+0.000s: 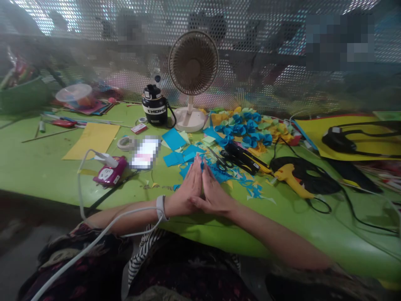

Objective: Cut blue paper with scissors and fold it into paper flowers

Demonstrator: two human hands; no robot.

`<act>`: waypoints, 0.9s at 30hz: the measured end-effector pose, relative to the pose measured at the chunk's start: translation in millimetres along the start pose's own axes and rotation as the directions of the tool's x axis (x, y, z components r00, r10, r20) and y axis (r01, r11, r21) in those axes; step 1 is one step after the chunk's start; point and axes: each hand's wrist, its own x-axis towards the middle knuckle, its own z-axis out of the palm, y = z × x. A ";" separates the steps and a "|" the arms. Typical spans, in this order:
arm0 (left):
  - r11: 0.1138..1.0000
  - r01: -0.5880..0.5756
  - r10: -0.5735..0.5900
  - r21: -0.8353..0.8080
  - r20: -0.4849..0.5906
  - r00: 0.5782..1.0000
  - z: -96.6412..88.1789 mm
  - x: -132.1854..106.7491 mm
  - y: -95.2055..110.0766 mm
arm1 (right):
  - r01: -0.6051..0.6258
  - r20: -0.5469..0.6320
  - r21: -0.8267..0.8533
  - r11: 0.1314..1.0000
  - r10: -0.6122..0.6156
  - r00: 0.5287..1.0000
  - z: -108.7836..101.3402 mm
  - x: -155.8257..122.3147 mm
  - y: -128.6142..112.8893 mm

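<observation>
Table: the green table (46, 167) runs across the whole view, and both my forearms lie over its near edge.
Screen: a perforated metal screen (266, 62) stands behind the table.
Fan: a small desk fan (193, 62) stands upright at the back, with a black jug (154, 106) just to its left.
Yellow sheet: a flat yellow sheet (92, 140) lies well to the left of my hands.
Paper flowers: a heap of blue, yellow and green paper flowers (247, 127) lies to the right of the fan.
Glue gun: a yellow glue gun (293, 177) lies on its side to my right.
Left hand: my left hand (188, 188) is flat with straight fingers, its palm pressed against the other.
Right hand: my right hand (214, 194) is flat too, its fingertips meeting the left; neither hand is closed on anything.
Scissors: black scissors (230, 161) lie just beyond my right fingertips.
Blue scraps: blue paper scraps (187, 169) are strewn on the table right beneath my fingertips.
Wristband: a white wristband (161, 207) sits on my left wrist.
</observation>
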 end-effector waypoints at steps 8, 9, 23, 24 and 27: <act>0.962 0.228 -0.224 -0.150 0.046 0.974 -14.2 15.4 -9.9 | -0.137 -0.144 0.091 0.986 0.149 0.978 -14.0 9.8 12.1; 0.933 0.272 -0.273 -0.234 0.028 0.962 -18.5 18.4 -10.9 | -0.184 -0.158 0.134 0.974 0.204 0.966 -16.7 10.7 13.1; 0.624 0.375 -0.481 -0.686 0.042 0.876 -19.9 28.7 -25.4 | -0.231 -0.337 0.153 0.961 0.271 0.902 -24.3 12.3 26.1; 0.621 0.371 -0.485 -0.690 0.033 0.874 -21.1 29.5 -25.4 | -0.200 -0.369 0.178 0.963 0.254 0.894 -24.7 12.5 26.8; 0.591 0.355 -0.507 -0.724 0.009 0.862 -24.8 31.5 -26.2 | -0.134 -0.455 0.257 0.957 0.242 0.857 -22.7 13.9 31.5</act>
